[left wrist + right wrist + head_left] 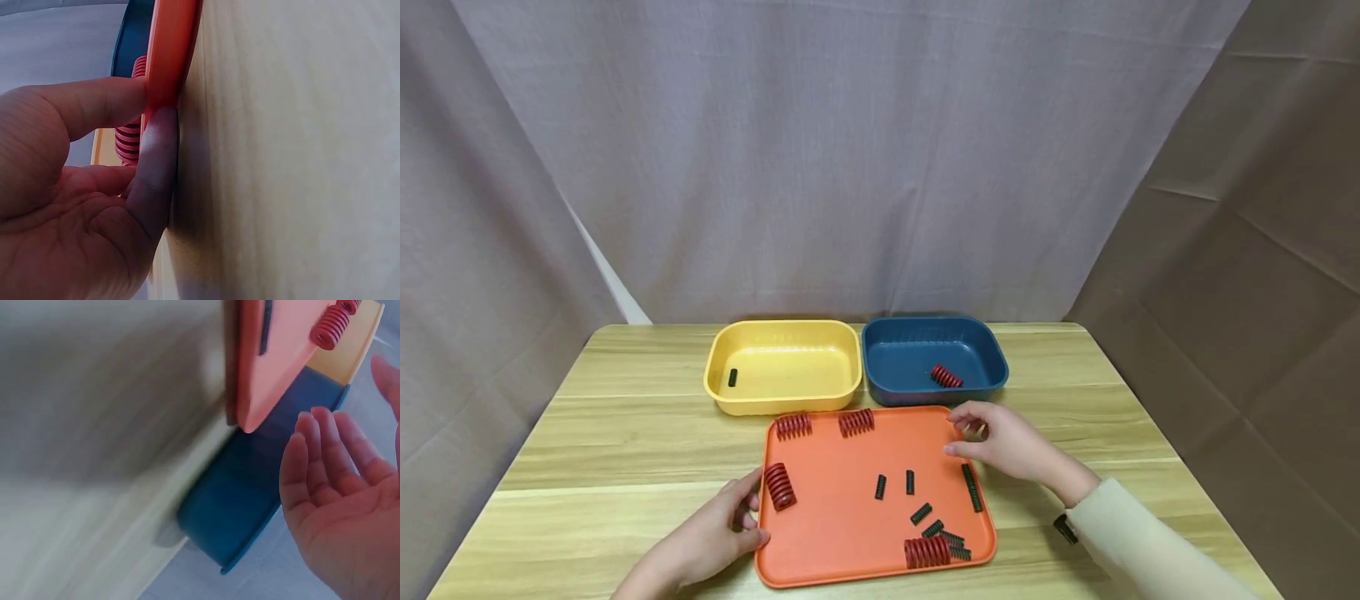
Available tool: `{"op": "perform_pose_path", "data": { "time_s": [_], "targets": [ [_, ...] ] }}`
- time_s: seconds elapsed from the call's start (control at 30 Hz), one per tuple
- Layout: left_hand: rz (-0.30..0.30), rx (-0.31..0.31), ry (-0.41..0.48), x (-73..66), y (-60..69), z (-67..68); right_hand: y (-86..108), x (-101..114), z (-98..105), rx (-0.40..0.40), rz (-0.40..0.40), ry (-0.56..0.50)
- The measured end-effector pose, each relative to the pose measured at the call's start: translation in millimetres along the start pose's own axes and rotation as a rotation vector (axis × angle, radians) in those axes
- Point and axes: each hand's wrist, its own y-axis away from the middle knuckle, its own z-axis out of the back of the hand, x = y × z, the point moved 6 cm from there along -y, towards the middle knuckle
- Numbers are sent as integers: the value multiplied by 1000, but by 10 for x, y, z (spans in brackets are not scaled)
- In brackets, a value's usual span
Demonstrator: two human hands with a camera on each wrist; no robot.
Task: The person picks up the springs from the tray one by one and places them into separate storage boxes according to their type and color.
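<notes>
Smooth plastic tray [835, 533], wood-grained table [632, 417]

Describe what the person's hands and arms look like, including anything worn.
The left hand and right hand are both ungloved. The right arm wears a plain, pale cream long sleeve; a small dark object by its cuff is unclear. No left sleeve shows.

Looks forward-down from above left hand [718, 533] and right hand [1011, 446]; from wrists [1075, 485], peers closely past palms [350, 531]; shares orange tray [842, 533] between.
</notes>
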Motion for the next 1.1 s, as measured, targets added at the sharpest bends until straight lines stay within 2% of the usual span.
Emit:
{"op": "perform_pose_path", "data": {
  "time_s": [0.27,0.57,0.83,1.1],
  "targets": [
    [-24,-18,-1,-20,9,1,207,-112,-137,118,-18,-34],
    [-20,-16,-16,-36,12,3,332,-172,-223,179,9,5],
    [-24,-15,-10,-31,7,5,364,-106,-245,199,54,170],
    [-36,-12,-16,-27,7,5,398,-83,-241,198,81,221]
  ]
}}
